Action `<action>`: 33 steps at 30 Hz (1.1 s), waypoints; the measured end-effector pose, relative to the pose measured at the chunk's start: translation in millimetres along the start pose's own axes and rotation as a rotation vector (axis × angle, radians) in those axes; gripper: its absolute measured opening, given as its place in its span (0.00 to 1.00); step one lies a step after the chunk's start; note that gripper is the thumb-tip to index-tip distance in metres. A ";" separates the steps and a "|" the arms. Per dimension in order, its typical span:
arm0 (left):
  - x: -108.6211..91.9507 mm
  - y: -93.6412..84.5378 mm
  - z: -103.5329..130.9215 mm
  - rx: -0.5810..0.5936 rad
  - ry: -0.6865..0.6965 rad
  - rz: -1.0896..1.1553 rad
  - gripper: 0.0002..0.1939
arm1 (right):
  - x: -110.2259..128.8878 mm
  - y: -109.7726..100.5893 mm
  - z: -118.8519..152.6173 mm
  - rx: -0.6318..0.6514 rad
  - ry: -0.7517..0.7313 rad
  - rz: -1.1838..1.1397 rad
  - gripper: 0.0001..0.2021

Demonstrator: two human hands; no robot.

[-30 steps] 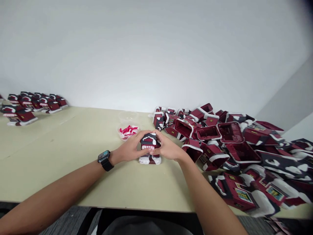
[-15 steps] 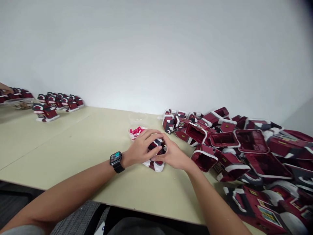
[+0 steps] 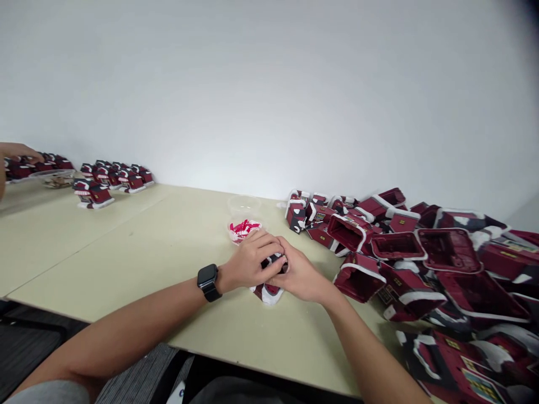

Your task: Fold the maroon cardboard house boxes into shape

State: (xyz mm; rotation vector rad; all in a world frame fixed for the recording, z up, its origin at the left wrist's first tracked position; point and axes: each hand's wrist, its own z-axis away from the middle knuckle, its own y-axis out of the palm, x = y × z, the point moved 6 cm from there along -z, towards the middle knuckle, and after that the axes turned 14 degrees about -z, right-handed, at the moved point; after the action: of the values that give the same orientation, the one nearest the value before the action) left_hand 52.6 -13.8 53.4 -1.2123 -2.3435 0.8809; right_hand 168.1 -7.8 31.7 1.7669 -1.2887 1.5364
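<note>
A small model house [image 3: 269,294], dark red with a dark, white-patched roof, stands on the table between my hands, mostly covered by them. My left hand [image 3: 255,261], with a smartwatch [image 3: 208,281] on its wrist, is wrapped over the house's top and left side. On the right side my right hand [image 3: 301,272] grips the same house, its fingertips meeting the left hand's. Just behind them sits a clear plastic tub [image 3: 231,231] with red and white pieces [image 3: 245,229] in it, its clear lid [image 3: 244,205] behind.
A heap of dark red model houses [image 3: 387,247], several lying on their sides with hollow bases showing, covers the right. More finished-looking houses [image 3: 92,193] stand at the back left. Another person's hand [image 3: 19,150] is over houses at the far left. A white wall [image 3: 269,101] closes the back.
The view has shifted slightly left. My hands have closed in more tightly around the model house, and the red and white pieces are less covered. The other person's hand shows more.
</note>
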 end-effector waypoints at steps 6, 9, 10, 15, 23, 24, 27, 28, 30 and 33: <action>1.2 -0.3 -1.2 0.019 0.004 0.003 0.07 | 0.5 4.5 -0.9 -0.018 -0.020 0.022 0.18; 0.8 -3.4 -2.6 0.022 0.011 0.020 0.07 | 2.6 7.3 -1.1 -0.021 -0.037 0.019 0.18; 0.7 -4.3 -3.0 0.020 0.012 0.029 0.07 | 3.2 8.1 -1.2 -0.023 -0.042 0.015 0.18; 0.4 -7.5 -4.7 -0.005 0.011 0.064 0.09 | 5.5 10.9 -1.7 -0.034 -0.091 0.011 0.18; 1.4 -6.7 -3.9 -0.012 0.016 0.061 0.10 | 0.2 11.3 -1.5 -0.026 -0.092 0.011 0.18; 1.4 -6.7 -3.8 -0.010 0.015 0.062 0.10 | -0.1 11.3 -1.3 -0.025 -0.093 0.018 0.18; 0.9 -7.1 -3.8 -0.013 0.016 0.063 0.10 | -0.1 12.0 -1.0 -0.017 -0.091 0.024 0.20; 0.8 -7.3 -3.9 -0.016 0.017 0.063 0.10 | 0.1 12.3 -1.1 -0.018 -0.087 0.022 0.20; 0.9 -7.5 -4.1 -0.023 0.018 0.062 0.10 | 0.4 12.7 -1.3 -0.027 -0.075 0.019 0.19; 1.8 -7.1 -4.1 -0.027 0.019 0.063 0.09 | 0.2 12.0 -1.9 -0.056 -0.057 0.020 0.19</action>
State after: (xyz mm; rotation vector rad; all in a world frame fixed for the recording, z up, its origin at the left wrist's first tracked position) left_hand 49.6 -13.9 61.3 -1.3060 -2.3205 0.8565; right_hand 156.8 -11.7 29.7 1.7795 -1.3681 1.4556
